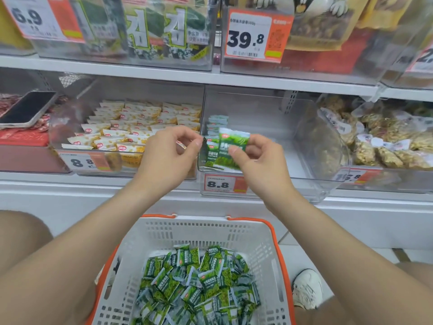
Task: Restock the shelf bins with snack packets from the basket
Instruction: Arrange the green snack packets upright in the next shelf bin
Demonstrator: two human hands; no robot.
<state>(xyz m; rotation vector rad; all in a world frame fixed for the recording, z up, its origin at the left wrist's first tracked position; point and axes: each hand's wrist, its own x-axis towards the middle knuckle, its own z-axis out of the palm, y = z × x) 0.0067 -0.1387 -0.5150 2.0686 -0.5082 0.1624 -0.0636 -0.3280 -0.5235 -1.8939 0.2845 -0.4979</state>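
Green packet upright, long axis vertical, logo on top, pinched in right hand at the bin. Left hand curled, can't tell if it holds anything.

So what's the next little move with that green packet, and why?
Probably stand the green packet pinched in the right hand at the front of the row of green packets along the left wall of the clear bin. The row is short, most of the bin is bare, and the basket holds plenty more.
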